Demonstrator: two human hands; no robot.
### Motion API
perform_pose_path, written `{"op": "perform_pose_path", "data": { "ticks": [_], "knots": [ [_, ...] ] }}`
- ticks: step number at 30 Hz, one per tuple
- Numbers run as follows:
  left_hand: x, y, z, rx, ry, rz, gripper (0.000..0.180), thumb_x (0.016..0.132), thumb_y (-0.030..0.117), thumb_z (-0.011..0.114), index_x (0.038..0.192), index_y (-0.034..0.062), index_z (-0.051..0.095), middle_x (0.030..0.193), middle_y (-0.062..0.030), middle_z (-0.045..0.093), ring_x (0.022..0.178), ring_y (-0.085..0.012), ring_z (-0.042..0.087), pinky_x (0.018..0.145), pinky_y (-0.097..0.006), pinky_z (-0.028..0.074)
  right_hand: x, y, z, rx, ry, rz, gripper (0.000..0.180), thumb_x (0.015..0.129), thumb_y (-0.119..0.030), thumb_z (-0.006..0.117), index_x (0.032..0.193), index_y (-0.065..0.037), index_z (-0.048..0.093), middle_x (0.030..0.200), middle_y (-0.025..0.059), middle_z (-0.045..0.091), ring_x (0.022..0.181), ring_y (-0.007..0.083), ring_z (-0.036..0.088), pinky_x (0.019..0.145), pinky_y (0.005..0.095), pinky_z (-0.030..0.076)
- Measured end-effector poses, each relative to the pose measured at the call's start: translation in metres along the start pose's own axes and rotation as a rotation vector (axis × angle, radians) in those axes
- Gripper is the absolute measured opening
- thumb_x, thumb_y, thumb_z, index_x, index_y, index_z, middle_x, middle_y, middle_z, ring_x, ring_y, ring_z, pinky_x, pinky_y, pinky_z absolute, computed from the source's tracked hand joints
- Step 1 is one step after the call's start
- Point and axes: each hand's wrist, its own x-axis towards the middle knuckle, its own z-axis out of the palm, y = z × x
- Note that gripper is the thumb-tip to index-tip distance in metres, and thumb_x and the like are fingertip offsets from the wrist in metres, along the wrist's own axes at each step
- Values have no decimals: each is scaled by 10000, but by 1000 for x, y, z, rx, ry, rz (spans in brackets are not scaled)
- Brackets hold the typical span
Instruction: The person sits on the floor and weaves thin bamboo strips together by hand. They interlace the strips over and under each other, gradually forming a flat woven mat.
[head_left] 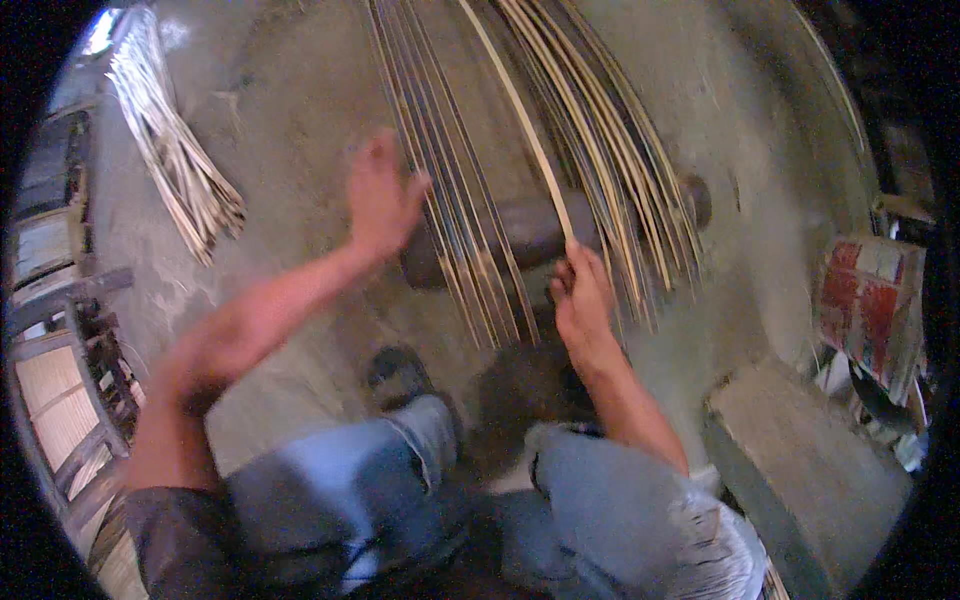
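My right hand (584, 300) is closed on the near end of a long pale strip (533, 138), which looks like split bamboo. This strip stretches away between two groups of similar strips. On its left are several thin, darker strips (455, 190); on its right lies a denser group of pale strips (622, 170). Both groups rest across a dark, rounded log-like piece (540, 228) on the floor. My left hand (385, 200) is raised beside the left group, its thumb apart from the fingers. Motion blurs it slightly, and nothing shows in it.
A bundle of pale strips (172, 150) lies on the floor at the far left. Wooden framework (75, 390) lines the left edge. At right are a concrete-like block (810, 465) and a red and white sack or carton (870, 310). My sandalled foot (400, 378) is below the strips.
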Motion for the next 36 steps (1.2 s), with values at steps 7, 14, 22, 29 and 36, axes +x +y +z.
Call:
{"op": "perform_pose_path", "data": {
  "ticks": [7, 14, 22, 29, 36],
  "knots": [
    [6, 66, -23, -187, -556, 727, 747, 902, 510, 533, 1528, 207, 259, 1584, -120, 219, 1467, -325, 190, 1168, -518, 188, -15, -20, 3, -211, 13, -82, 155, 908, -124, 596, 1053, -75, 571, 776, 16, 565, 653, 123, 600, 522, 257, 446],
    [6, 52, -33, -92, -529, 736, 709, 945, 553, 433, 1527, 188, 256, 1582, -120, 227, 1463, -314, 202, 1156, -515, 205, -31, -116, 83, -437, -538, -432, 374, 1007, -136, 427, 1355, -4, 470, 743, -3, 515, 537, 57, 428, 462, 197, 359],
    [8, 60, -28, -141, -494, 742, 697, 963, 559, 398, 1534, 190, 244, 1590, -110, 208, 1467, -306, 197, 1162, -502, 202, -54, -105, 30, -725, -437, -964, 415, 1001, -193, 468, 1387, -45, 502, 787, 43, 589, 645, 146, 524, 587, 291, 444],
    [-3, 58, -38, -190, -490, 541, 830, 910, 619, 461, 1514, 88, 256, 1584, -194, 169, 1476, -337, 145, 1187, -491, 148, -62, -24, 2, -844, -163, -803, 380, 951, -182, 541, 1321, -117, 596, 971, 150, 666, 872, 276, 640, 785, 370, 500],
    [-9, 46, -23, -188, -550, 497, 870, 877, 601, 522, 1519, 84, 244, 1591, -189, 145, 1479, -339, 126, 1191, -488, 154, -33, -7, -27, -814, -350, -402, 381, 937, -164, 615, 1292, -27, 597, 1181, 95, 675, 1008, 149, 630, 894, 289, 488]
  ]
}}
